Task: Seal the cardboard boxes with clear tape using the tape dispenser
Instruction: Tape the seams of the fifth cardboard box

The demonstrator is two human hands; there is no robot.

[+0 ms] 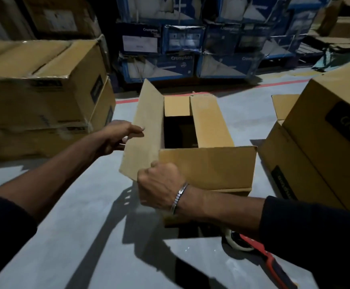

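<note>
Left hand (121, 135) holds the edge of the long left flap (142, 130), thumb on top and the fingers behind it. Right hand (159, 185) is curled on the near corner of the same flap, in front of the box (207, 163). The box stands on the floor (86, 236) with its top not closed; the right flap (209, 119) already lies down. The tape dispenser (251, 245) lies on the floor under the right arm, untouched. I think the risk is this: if the 2 long flaps do not meet evenly, the tape will cover a gap, or wrinkle.
</note>
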